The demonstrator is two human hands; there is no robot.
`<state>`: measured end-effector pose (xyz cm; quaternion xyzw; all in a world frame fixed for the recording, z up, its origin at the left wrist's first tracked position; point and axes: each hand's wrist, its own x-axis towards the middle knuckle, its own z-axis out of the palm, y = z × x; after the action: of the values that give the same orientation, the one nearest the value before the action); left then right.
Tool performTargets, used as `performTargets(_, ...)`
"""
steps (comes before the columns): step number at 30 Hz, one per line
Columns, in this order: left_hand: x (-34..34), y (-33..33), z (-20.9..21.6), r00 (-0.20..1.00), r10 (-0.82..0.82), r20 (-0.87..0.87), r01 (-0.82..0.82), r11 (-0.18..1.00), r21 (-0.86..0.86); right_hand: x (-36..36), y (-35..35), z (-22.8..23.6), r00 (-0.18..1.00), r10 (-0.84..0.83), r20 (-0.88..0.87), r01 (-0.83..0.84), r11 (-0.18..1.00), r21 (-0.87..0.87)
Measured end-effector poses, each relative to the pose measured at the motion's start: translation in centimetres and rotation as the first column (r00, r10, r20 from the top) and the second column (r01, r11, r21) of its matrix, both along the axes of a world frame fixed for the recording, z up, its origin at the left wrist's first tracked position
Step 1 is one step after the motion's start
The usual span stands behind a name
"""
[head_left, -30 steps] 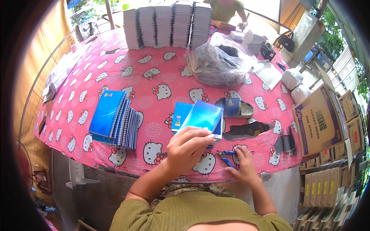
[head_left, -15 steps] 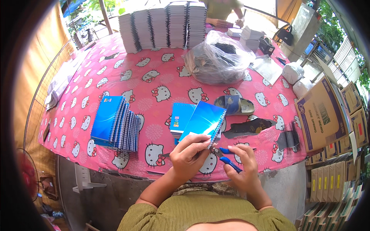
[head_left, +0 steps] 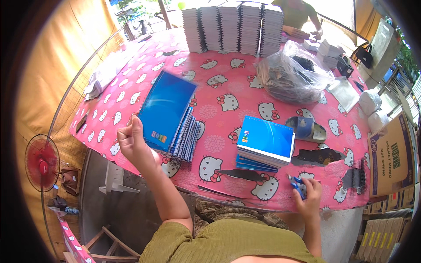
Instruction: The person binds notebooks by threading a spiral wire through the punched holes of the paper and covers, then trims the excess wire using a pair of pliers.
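My left hand [head_left: 135,139] grips a blue spiral notebook [head_left: 169,107] by its edge, tilted over a stack of wire-bound blue notebooks [head_left: 186,140] on the left part of the table. Whether the held notebook touches the stack I cannot tell. Over near the table's front edge, my right hand [head_left: 308,198] is closed round blue-handled pliers [head_left: 299,186]. A second pile of blue notebooks [head_left: 267,140], showing white page edges, lies just beyond the pliers.
Tall stacks of bound pages [head_left: 232,30] line the far side, with another person [head_left: 300,19] behind. A clear plastic bag [head_left: 294,74] of dark coils, a blue slipper [head_left: 307,129] and a cardboard box [head_left: 392,158] sit rightward. The pink tablecloth [head_left: 210,92] is torn in places.
My left hand has carried the notebook leftward to the left stack, away from the pliers. My right hand still holds the pliers, lower beside the second pile. The view has swung left.
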<state>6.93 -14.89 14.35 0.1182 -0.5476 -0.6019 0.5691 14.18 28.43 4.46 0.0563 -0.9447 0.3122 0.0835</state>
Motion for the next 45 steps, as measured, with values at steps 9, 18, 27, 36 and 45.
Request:
performTargets(9, -0.1, -3.6, -5.6, 0.99, 0.024, 0.138, -0.025, 1.0, 0.011, -5.1, -2.9, 8.9, 0.907, 0.201, -0.371, -0.293, 0.932, -0.212)
performTargets(18, -1.0, -1.6, -5.0, 0.975, 0.078, 0.21, -0.071, 0.997, -0.041, -14.3, -28.5, 9.0, 0.733, 0.22, -0.643, -0.606, 0.641, -0.471)
performTargets(27, -0.9, -1.9, -7.2, 0.972, 0.167, 0.168, -0.141, 0.977, -0.159, -19.6, -36.0, 3.8, 0.962, 0.207, -0.18, -0.23, 0.252, -0.94)
performTargets(36, -1.0, -1.3, -6.6, 0.95, 0.24, 0.199, -0.222, 0.969, -0.11, -19.8, -36.3, 4.1, 0.928, 0.258, -0.27, -0.349, 0.34, -0.873)
performTargets(45, -1.3, -1.3, -7.8, 0.971, 0.221, 0.09, -0.212, 0.972, -0.096, -20.0, -36.7, 4.1, 0.932, 0.218, -0.291, -0.357, 0.393, -0.847)
